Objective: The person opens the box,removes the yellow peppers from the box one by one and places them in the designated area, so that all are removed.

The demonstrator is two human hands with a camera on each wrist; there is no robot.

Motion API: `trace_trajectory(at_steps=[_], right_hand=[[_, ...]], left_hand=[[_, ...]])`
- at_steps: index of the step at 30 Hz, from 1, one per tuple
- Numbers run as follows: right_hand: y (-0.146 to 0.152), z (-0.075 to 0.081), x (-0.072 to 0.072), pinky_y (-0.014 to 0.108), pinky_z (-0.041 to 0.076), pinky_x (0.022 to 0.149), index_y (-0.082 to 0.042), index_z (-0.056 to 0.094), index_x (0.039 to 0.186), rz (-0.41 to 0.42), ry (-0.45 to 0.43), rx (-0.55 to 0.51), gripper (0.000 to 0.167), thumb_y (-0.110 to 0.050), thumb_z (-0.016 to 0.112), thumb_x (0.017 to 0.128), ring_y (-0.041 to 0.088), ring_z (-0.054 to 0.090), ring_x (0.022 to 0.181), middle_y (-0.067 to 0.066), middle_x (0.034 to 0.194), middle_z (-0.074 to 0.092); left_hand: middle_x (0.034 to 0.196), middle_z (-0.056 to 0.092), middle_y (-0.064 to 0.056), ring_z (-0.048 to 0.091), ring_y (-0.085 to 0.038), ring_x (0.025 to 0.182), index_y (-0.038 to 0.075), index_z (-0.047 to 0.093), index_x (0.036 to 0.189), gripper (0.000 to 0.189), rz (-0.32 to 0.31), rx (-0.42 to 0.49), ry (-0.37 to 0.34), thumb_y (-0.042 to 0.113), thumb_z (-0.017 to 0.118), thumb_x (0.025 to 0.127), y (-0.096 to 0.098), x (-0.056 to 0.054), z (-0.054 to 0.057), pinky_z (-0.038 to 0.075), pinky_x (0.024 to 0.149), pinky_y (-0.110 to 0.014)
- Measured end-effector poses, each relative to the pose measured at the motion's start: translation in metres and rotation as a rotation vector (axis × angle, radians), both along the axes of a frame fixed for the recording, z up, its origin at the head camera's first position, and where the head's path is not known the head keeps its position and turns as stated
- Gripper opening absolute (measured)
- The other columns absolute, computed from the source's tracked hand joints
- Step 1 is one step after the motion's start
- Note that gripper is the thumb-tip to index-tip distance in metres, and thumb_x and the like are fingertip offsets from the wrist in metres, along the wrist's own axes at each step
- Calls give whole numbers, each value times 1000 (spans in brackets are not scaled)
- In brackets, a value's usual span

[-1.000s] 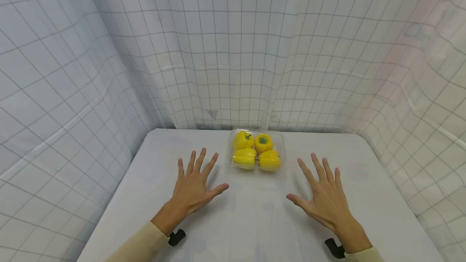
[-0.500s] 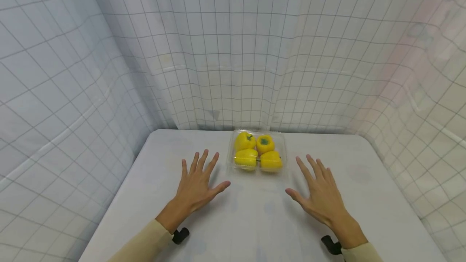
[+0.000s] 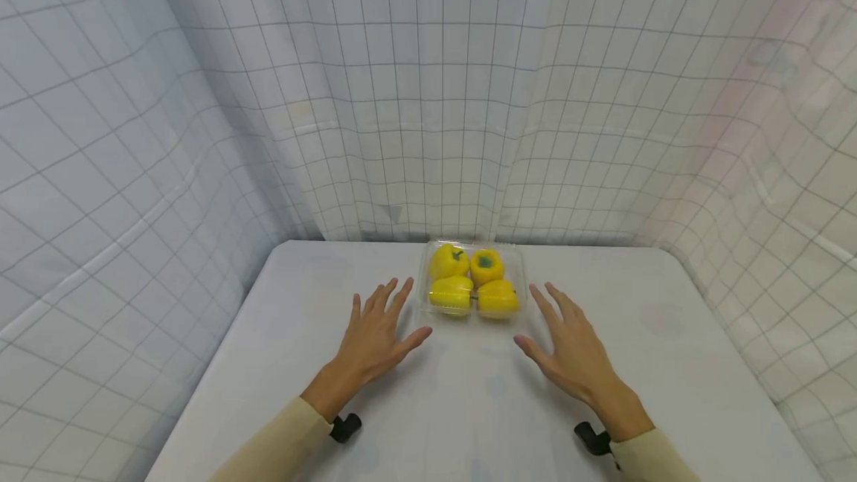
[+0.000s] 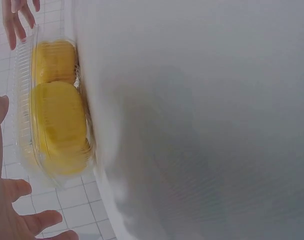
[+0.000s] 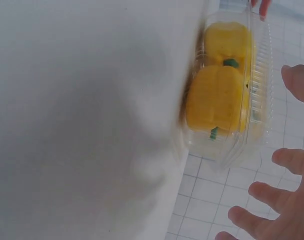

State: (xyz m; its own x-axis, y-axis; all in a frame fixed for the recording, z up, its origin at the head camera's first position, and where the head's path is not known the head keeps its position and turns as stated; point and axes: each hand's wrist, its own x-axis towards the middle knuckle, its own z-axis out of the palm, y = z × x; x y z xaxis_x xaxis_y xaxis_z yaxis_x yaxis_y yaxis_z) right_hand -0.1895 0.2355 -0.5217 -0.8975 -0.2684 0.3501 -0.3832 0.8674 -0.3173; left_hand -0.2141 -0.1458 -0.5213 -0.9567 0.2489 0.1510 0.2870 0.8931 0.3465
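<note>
A clear plastic clamshell box (image 3: 474,315) lies near the far edge of the table, with several yellow bell peppers (image 3: 451,294) inside it; green stems show on some. To its left and nearer is my left hand (image 3: 371,341), fingers spread and holding nothing. My right hand (image 3: 569,352) mirrors it on the right, its fingers extended and a little apart from the box. In the left wrist view the box (image 4: 23,100) stands beyond the fingers, its ridged side visible. From the right wrist, two peppers (image 5: 215,97) show through the clear wall.
The white table (image 3: 469,407) has its far edge just behind the box. White grid-patterned curtains (image 3: 428,95) enclose it at the back and both sides. A black wrist mount (image 3: 346,428) sits under the left wrist, another (image 3: 592,439) under the right.
Both hands have moved inward and come closer to the box, the right one shifting left and the left one shifting right. The box and the peppers stay in place.
</note>
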Motion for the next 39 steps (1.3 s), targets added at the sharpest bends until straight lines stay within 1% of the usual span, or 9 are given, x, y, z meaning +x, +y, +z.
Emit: trace_trajectory(at_steps=[7,10,13,16,18,22,27,32,39], right_hand=[[-8,-3,-9,82,54,119,-18,34,185,1,-65,-41,93,-51,78,111,59,52,161,27,187,37],[-12,-4,-12,81,56,117,-17,32,186,-2,-99,-51,93,-50,78,111,60,53,160,28,187,36],[-15,-3,-14,80,57,116,-17,31,186,-3,-118,-59,93,-48,78,112,59,55,158,29,187,37],[-17,-3,-15,79,57,118,-16,30,186,4,-134,-77,93,-47,78,113,58,55,159,29,185,40],[-18,-3,-16,77,55,121,-14,28,186,13,-147,-92,94,-48,76,113,57,54,160,28,185,41],[-19,-4,-16,76,52,126,-11,25,187,28,-176,-116,96,-49,75,115,55,51,164,27,184,42],[-19,-3,-15,75,50,128,-9,25,186,48,-173,-137,94,-40,78,114,55,51,164,30,182,43],[-20,-2,-12,75,54,124,-11,32,184,76,-145,-150,88,-32,81,113,55,57,158,31,175,50],[-21,0,-8,72,58,120,-10,39,182,84,-122,-149,83,-25,82,112,54,62,152,31,170,54]], left_hand=[[192,33,-16,37,-46,176,30,23,189,98,-42,65,-36,73,64,110,9,-7,0,21,143,-81],[191,35,-16,39,-44,175,27,23,189,98,-56,93,-46,70,66,111,10,-8,0,24,143,-79],[190,40,-16,44,-44,172,25,23,189,98,-63,118,-44,67,67,112,11,-8,0,34,141,-74],[187,44,-17,51,-45,168,25,21,189,98,-68,150,-55,66,67,113,12,-8,-2,45,136,-69],[186,46,-17,54,-45,166,26,20,189,97,-71,169,-66,66,66,114,12,-9,-4,50,133,-68],[185,47,-19,54,-45,166,26,19,189,96,-71,201,-91,66,65,114,13,-9,-6,49,133,-67],[184,47,-20,52,-43,168,18,25,188,95,-71,233,-107,62,67,115,15,-6,-5,47,136,-65],[182,50,-20,53,-42,167,10,36,183,91,-56,231,-103,59,69,114,16,-2,-3,47,137,-63],[179,54,-19,55,-41,165,7,45,179,85,-48,233,-87,56,71,114,14,3,-1,47,137,-62]])
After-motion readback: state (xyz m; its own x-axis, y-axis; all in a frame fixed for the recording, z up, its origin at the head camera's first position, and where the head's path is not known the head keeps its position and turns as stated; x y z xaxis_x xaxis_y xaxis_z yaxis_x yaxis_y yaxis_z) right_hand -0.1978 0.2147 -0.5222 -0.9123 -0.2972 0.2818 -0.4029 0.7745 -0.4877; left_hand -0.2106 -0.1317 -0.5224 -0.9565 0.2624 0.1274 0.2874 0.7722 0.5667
